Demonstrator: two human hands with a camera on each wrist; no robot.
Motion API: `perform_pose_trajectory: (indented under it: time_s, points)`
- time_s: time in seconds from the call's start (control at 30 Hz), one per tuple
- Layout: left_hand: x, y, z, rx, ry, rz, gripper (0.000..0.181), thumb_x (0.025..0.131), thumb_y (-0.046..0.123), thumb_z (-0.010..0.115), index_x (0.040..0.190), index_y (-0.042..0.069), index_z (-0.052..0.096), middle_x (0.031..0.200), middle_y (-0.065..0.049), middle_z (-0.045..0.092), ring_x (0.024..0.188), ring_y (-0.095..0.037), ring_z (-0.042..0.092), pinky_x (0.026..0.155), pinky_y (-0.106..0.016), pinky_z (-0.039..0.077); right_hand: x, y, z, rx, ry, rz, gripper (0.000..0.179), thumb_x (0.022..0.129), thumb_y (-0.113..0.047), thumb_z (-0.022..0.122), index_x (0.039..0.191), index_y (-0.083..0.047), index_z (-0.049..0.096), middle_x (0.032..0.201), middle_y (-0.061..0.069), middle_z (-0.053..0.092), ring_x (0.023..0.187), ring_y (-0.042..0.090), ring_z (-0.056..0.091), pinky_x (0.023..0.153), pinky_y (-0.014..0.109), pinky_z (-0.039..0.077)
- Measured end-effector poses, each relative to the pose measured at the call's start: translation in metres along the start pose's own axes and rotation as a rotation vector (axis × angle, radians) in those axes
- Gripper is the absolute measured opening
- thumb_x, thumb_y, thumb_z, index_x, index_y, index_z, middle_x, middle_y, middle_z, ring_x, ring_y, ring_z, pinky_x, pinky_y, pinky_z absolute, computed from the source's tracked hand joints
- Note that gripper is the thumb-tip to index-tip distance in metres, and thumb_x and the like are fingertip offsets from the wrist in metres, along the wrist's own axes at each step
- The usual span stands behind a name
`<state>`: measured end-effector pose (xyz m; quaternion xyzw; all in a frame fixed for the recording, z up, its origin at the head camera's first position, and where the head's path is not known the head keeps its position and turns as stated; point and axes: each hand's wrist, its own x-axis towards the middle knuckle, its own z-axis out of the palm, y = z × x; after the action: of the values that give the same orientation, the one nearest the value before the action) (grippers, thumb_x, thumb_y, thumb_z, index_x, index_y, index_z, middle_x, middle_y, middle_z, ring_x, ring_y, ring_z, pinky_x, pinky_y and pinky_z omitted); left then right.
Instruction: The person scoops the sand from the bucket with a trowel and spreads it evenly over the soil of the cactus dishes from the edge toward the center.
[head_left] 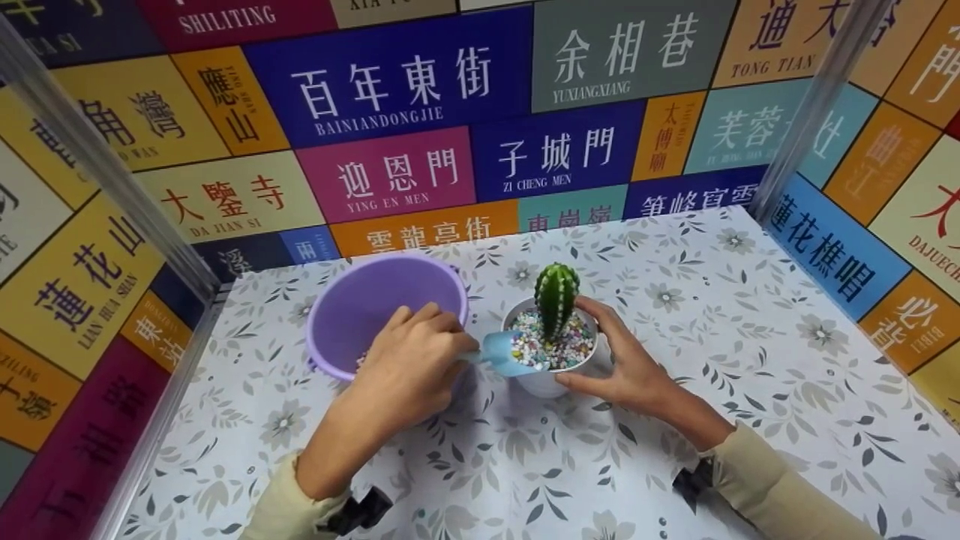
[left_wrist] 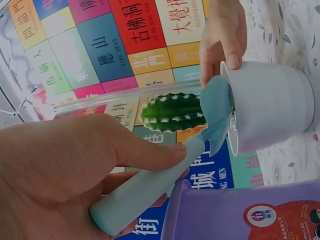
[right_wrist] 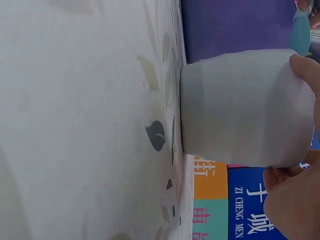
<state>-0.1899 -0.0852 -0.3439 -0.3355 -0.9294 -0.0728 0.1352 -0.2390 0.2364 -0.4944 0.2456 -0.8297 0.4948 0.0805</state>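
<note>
In the head view my left hand (head_left: 412, 361) grips the handle of a light blue trowel (head_left: 507, 355). Its blade reaches over the left rim of a white pot (head_left: 546, 385), against the multicoloured pebbles. A green ribbed cactus (head_left: 556, 296) stands upright among those pebbles (head_left: 576, 339). Thumb and forefinger lie along the handle (left_wrist: 145, 195) in the left wrist view. My right hand (head_left: 634, 369) holds the pot from the right, thumb at the near side and fingers behind the rim. The pot's white wall (right_wrist: 245, 107) stands on the table in the right wrist view.
A purple bucket (head_left: 375, 281) stands left of the pot, partly behind my left hand, with some pebbles showing low inside. Flower-patterned cloth (head_left: 750, 315) covers the table. Panels with coloured signs (head_left: 390, 90) rise along the back and sides.
</note>
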Motion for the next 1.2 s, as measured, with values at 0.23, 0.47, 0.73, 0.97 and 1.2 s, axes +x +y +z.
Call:
perform_pose_trajectory:
  time_s: [0.23, 0.47, 0.73, 0.97, 1.2]
  points:
    - [-0.001, 0.0, 0.001, 0.013, 0.013, 0.004, 0.021, 0.091, 0.007, 0.078, 0.108, 0.019, 0.085, 0.104, -0.002, 0.077, 0.097, -0.023, 0.063, 0.086, -0.041, 0.044, -0.002, -0.008, 0.009, -0.09, 0.066, -0.014, 0.111, 0.08, -0.039, 0.097, 0.167, -0.015, 0.033, 0.171, 0.012, 0.036, 0.158, 0.038, 0.038, 0.125, 0.07, 0.032]
    - [-0.003, 0.0, 0.0, -0.005, -0.006, -0.009, 0.022, 0.092, 0.011, 0.08, 0.112, 0.021, 0.084, 0.107, -0.001, 0.078, 0.1, -0.022, 0.064, 0.09, -0.04, 0.046, 0.0, -0.009, 0.005, -0.076, -0.006, -0.013, 0.117, 0.081, -0.038, 0.095, 0.172, -0.019, 0.024, 0.176, 0.013, 0.028, 0.162, 0.043, 0.031, 0.124, 0.076, 0.026]
    - [-0.003, 0.002, 0.0, 0.011, -0.012, -0.004, 0.022, 0.092, 0.013, 0.082, 0.112, 0.022, 0.084, 0.109, 0.0, 0.079, 0.1, -0.021, 0.065, 0.089, -0.039, 0.046, -0.003, -0.011, 0.008, -0.11, 0.014, 0.02, 0.118, 0.08, -0.044, 0.096, 0.171, -0.019, 0.025, 0.172, 0.012, 0.034, 0.159, 0.042, 0.037, 0.124, 0.072, 0.031]
    - [-0.003, 0.002, 0.002, 0.016, -0.006, 0.008, 0.024, 0.091, 0.011, 0.081, 0.112, 0.021, 0.084, 0.11, 0.0, 0.078, 0.101, -0.022, 0.065, 0.09, -0.041, 0.047, -0.002, -0.015, 0.011, -0.113, 0.021, -0.002, 0.119, 0.079, -0.043, 0.096, 0.17, -0.019, 0.024, 0.172, 0.013, 0.032, 0.159, 0.041, 0.035, 0.123, 0.074, 0.031]
    - [-0.001, 0.001, 0.004, -0.007, -0.034, 0.019, 0.02, 0.096, 0.017, 0.081, 0.115, 0.022, 0.084, 0.109, 0.0, 0.078, 0.1, -0.022, 0.064, 0.087, -0.04, 0.045, -0.003, -0.012, 0.005, -0.059, -0.049, 0.023, 0.116, 0.086, -0.038, 0.092, 0.174, -0.027, 0.017, 0.179, 0.011, 0.024, 0.164, 0.042, 0.028, 0.125, 0.073, 0.028]
